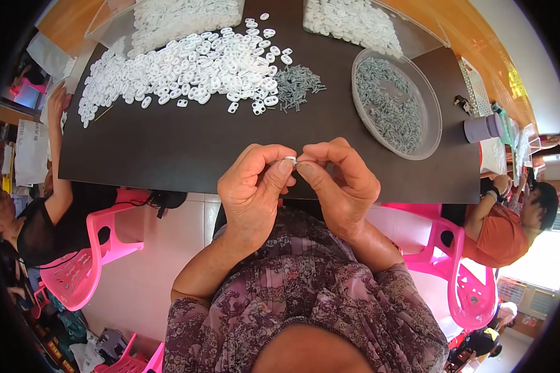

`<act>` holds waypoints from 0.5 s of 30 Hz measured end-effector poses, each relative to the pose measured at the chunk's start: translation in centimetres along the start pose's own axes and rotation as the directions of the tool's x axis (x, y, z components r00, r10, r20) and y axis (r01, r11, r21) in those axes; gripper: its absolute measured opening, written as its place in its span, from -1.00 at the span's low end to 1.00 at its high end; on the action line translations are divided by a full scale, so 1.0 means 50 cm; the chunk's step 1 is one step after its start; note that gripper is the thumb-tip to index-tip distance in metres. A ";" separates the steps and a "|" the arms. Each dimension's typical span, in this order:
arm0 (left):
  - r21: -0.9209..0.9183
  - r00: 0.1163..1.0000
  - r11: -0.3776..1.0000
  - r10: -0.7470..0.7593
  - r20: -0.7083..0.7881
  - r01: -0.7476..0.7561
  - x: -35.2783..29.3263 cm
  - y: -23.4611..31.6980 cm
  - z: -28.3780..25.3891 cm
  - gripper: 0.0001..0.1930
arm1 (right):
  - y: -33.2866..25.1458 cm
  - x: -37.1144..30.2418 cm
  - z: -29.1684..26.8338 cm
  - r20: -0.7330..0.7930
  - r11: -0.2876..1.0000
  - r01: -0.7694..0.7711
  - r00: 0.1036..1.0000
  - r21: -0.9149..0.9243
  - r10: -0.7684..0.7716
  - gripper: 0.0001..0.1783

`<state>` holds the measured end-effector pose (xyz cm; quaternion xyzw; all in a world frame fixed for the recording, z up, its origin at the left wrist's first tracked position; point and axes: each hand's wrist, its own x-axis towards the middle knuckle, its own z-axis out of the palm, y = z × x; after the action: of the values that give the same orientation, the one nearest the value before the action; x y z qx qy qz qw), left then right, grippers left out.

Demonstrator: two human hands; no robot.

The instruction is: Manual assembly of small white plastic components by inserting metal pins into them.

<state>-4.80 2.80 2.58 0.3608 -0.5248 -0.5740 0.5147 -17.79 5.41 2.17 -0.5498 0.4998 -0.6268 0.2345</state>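
Above the front edge of the table, my left hand (253, 183) pinches a small white plastic piece (290, 158) between thumb and fingertips. Close against it, my right hand (342, 183) is closed too, thumb pressed to forefinger; whatever it grips is hidden by the fingertips. Farther back spreads a heap of white oval plastic pieces with two holes (193, 65). At the heap's right end lies a small pile of grey screw-like pins (297, 87). More such grey pins (389, 105) fill a round clear plastic tub lid or tray (432, 118) on the right.
Two clear bins (109, 28) (420, 26) of white pieces stand at the back of the dark table (168, 146). A purple-grey cup (482, 128) lies at the right edge. People sit on both sides, near pink chairs (96, 248) (454, 261).
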 end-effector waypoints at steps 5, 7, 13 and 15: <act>0.018 0.999 0.999 0.041 -0.033 -0.041 -0.012 -0.002 -0.010 -0.91 | -0.001 -0.003 0.013 0.022 1.000 0.025 0.999 -0.008 -0.025 -0.80; -0.010 0.999 1.000 0.012 -0.049 -0.012 -0.016 0.002 -0.014 -0.90 | -0.001 -0.006 0.016 0.035 1.000 0.012 0.999 0.015 -0.012 -0.80; -0.156 0.984 0.974 -0.172 -0.042 0.164 -0.021 0.009 -0.034 -0.84 | -0.012 -0.015 0.028 0.085 0.976 -0.174 0.983 0.132 0.164 -0.79; -0.180 0.988 0.975 -0.145 -0.050 0.134 -0.022 0.005 -0.039 -0.83 | -0.011 -0.015 0.033 0.105 0.974 -0.185 0.980 0.129 0.172 -0.78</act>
<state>-2.67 3.44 2.32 0.3676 -0.4292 -0.6412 0.5192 -15.92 5.68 2.16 -0.5139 0.4910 -0.6099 0.3504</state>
